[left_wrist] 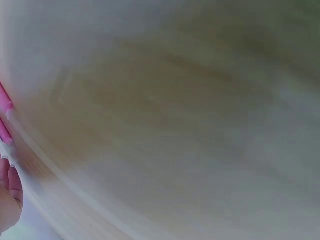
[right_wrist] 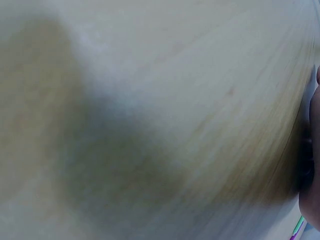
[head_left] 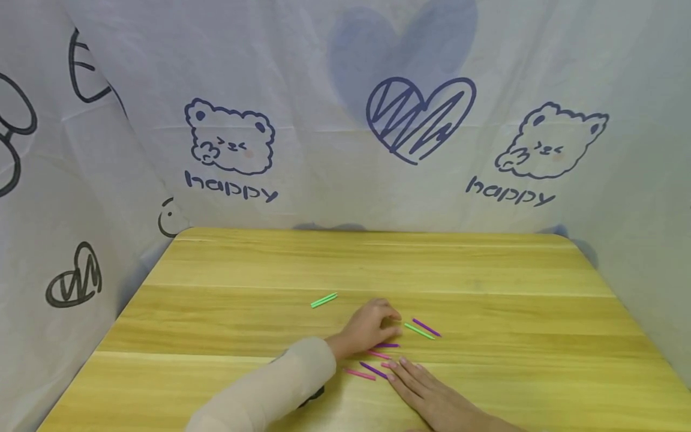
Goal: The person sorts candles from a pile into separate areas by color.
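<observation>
In the head view my left hand (head_left: 369, 327) is low over the table, fingers bent, a gap between thumb and fingertips. Just right of them lie a green stick (head_left: 419, 331) and a purple stick (head_left: 427, 327), slim and narrow-tipped. Another purple stick (head_left: 387, 345) and a pink stick (head_left: 379, 354) are partly hidden by that hand. My right hand (head_left: 429, 393) lies flat with straight fingers; its fingertips touch or cover the ends of a pink stick (head_left: 385, 365) and a purple stick (head_left: 372, 369). Left of these is one more pink stick (head_left: 360, 374).
Two green sticks (head_left: 324, 300) lie side by side farther back on the wooden table (head_left: 243, 264). A printed white cloth (head_left: 324, 180) hangs behind and at the sides. Both wrist views are mostly blurred; pink sticks (left_wrist: 5, 100) show at the left wrist view's edge.
</observation>
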